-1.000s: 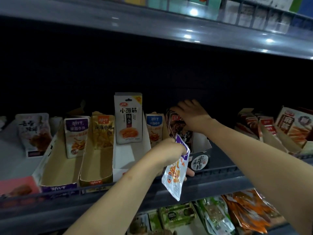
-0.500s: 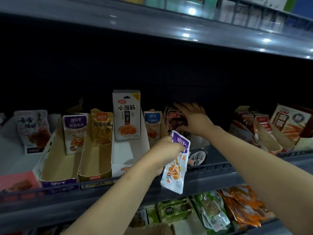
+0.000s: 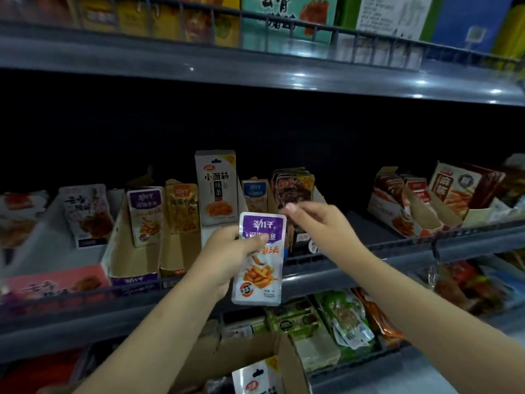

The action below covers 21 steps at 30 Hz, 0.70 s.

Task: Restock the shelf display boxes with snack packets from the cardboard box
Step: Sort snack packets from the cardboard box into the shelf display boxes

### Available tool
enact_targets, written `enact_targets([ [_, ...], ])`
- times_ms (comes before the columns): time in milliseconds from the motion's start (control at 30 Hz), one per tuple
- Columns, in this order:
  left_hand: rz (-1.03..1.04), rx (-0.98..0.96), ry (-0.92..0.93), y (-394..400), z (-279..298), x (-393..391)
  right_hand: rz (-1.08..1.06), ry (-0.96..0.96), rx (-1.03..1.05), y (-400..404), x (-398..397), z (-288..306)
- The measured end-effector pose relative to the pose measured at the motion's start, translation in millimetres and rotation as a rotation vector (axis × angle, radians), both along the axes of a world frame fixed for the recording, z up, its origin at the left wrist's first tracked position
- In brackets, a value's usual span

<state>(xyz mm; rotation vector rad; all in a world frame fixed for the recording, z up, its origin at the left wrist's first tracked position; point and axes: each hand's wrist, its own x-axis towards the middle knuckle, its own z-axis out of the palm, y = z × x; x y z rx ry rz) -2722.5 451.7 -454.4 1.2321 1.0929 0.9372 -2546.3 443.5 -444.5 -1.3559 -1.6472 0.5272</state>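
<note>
While the left hand is gripping a purple-topped snack packet upright, thumb curled across its front, the right hand is hovering just beside the packet's top corner, fingers loosely bent and holding nothing. Beyond the fingertips, display boxes are sitting on the shelf; below the wrists, the cardboard box is standing open.

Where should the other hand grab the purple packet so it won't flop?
Probably the purple top band, pinched from the right. The purple packet is flat, upright and faces the camera. The left hand already grips its left edge, thumb across the front. The right hand hovers at the bare top right corner.
</note>
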Motion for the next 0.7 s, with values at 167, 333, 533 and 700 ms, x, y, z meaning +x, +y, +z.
enact_targets([
  [167,0.085,-0.043,-0.077,-21,1,-30,0.207,0.205,-0.223,-48,-42,-14],
  [333,0.049,-0.03,0.025,-32,6,-66,0.174,0.215,-0.253,-65,-72,-23],
  [533,-0.042,0.054,0.304,-17,33,-124,0.166,0.177,-0.227,-61,-113,-28],
  [700,-0.029,0.158,0.487,10,59,-150,0.202,0.332,-0.249,-40,-145,-32],
])
